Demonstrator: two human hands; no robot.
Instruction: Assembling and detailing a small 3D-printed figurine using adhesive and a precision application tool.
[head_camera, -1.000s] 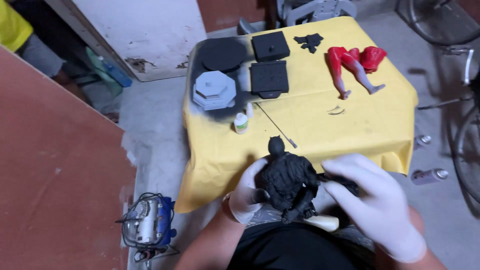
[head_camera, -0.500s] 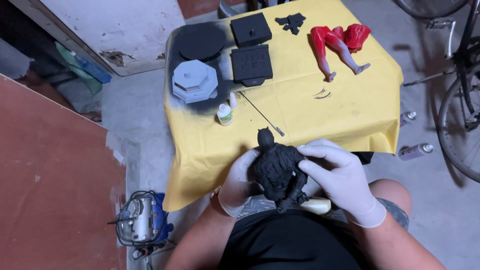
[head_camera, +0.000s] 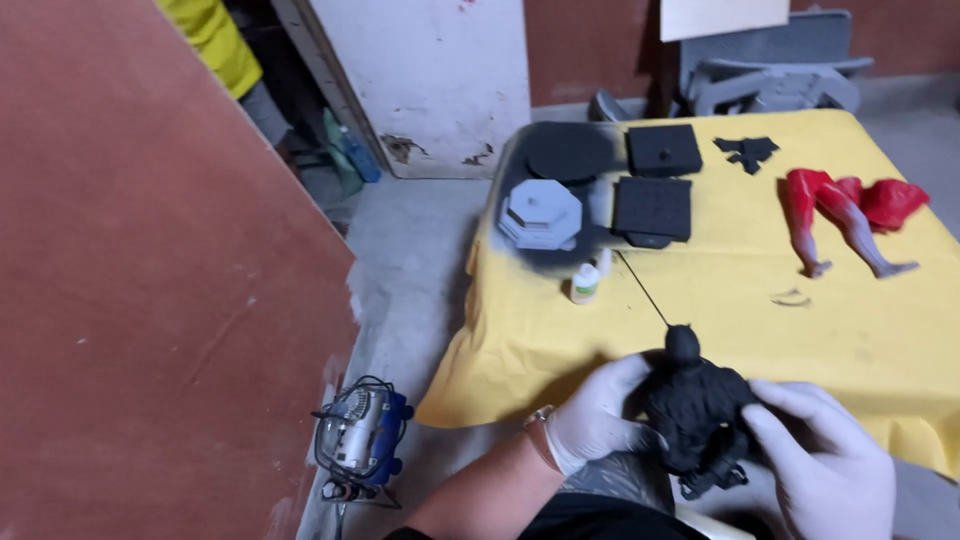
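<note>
A matte black figurine torso with a round head (head_camera: 698, 410) stands upright at the near edge of the yellow-covered table (head_camera: 750, 320). My left hand (head_camera: 598, 418), in a white glove, grips its left side. My right hand (head_camera: 832, 462), also gloved, wraps its right side and lower part. On the cloth farther back lie a red and pale figure part with legs (head_camera: 845, 215), a grey octagonal base (head_camera: 540, 212), two black square blocks (head_camera: 652, 205) and a small glue bottle (head_camera: 585, 283).
A thin black rod (head_camera: 640, 285) lies on the cloth. A blue corded power tool (head_camera: 358, 445) sits on the concrete floor at left. A large reddish board (head_camera: 150, 300) leans at the left. Grey plastic chairs (head_camera: 770, 75) stand behind the table. A person in yellow (head_camera: 215, 40) is at top left.
The view has swung left and tilted up, so the table sits further right. Both hands stay closed on the black figurine, which remains at the table's near edge.
</note>
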